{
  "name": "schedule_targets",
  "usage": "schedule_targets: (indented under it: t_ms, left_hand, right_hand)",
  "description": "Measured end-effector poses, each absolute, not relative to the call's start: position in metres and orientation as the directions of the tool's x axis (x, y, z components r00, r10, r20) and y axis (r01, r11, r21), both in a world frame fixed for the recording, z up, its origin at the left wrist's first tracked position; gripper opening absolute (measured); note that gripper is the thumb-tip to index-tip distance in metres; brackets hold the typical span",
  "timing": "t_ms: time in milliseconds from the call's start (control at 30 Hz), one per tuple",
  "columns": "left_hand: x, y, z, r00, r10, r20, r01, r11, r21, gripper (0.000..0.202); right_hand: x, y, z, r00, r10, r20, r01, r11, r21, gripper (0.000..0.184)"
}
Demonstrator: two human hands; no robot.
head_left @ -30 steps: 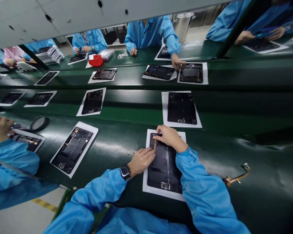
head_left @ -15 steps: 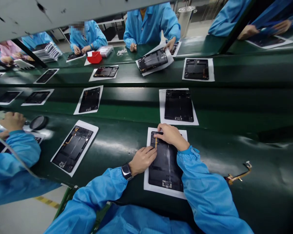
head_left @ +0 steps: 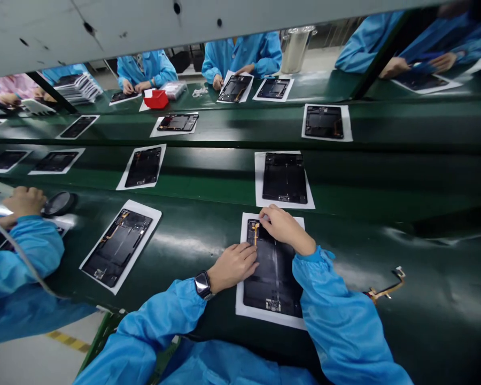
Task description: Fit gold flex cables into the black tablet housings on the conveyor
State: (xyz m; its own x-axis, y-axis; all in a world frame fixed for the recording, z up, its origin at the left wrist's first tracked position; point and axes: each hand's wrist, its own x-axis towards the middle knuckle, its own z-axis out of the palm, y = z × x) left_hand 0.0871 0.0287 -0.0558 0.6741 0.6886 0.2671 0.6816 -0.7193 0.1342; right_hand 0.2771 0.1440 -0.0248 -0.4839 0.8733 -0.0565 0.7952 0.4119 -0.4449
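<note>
In front of me, a black tablet housing (head_left: 270,278) lies on a white sheet (head_left: 244,311). A thin orange flex cable (head_left: 255,235) runs along its upper left part. My left hand (head_left: 232,266), with a watch at the wrist, rests across the housing's left edge. Its fingers are stretched out, the tips at the cable's lower end. Over the top edge is my right hand (head_left: 284,227), fingers bent and drawn together beside the cable's upper end. Whatever they may hold is hidden.
A loose flex cable (head_left: 387,290) lies right of my sleeve. Another housing (head_left: 118,246) on a sheet is to the left, near a co-worker's hand (head_left: 24,202). Beyond, a housing (head_left: 284,179) lies on the green line. A red box (head_left: 156,99) stands across, near several co-workers.
My right fingertips have lifted off the orange cable toward the top edge, baring its upper end. My left hand stays nearly still. Across the line, a co-worker has set a housing down.
</note>
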Motion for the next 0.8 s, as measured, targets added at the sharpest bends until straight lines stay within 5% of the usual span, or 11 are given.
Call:
schedule_targets:
  t_ms: [167,333,367,533,800]
  left_hand:
    - [0.084,0.033,-0.049,0.686,0.697,0.209,0.680,-0.716,0.158,0.026]
    - [0.081,0.030,-0.045,0.714,0.678,0.174,0.654,-0.735,0.180,0.027]
    - [0.080,0.029,-0.045,0.713,0.677,0.181,0.649,-0.736,0.193,0.027]
    - [0.073,0.026,-0.053,0.672,0.690,0.268,0.625,-0.723,0.295,0.019]
    - [0.068,0.025,-0.058,0.647,0.694,0.317,0.597,-0.719,0.354,0.020]
  right_hand:
    - [0.285,0.129,-0.004,-0.566,0.818,-0.104,0.681,0.393,-0.618,0.029]
    - [0.295,0.100,-0.003,-0.458,0.863,-0.215,0.577,0.105,-0.810,0.004]
    - [0.299,0.093,-0.004,-0.418,0.876,-0.240,0.546,0.031,-0.837,0.011]
    - [0.312,0.058,-0.013,-0.238,0.927,-0.289,0.527,-0.127,-0.840,0.041]
    - [0.314,0.022,-0.023,-0.253,0.906,-0.339,0.344,-0.243,-0.907,0.041]
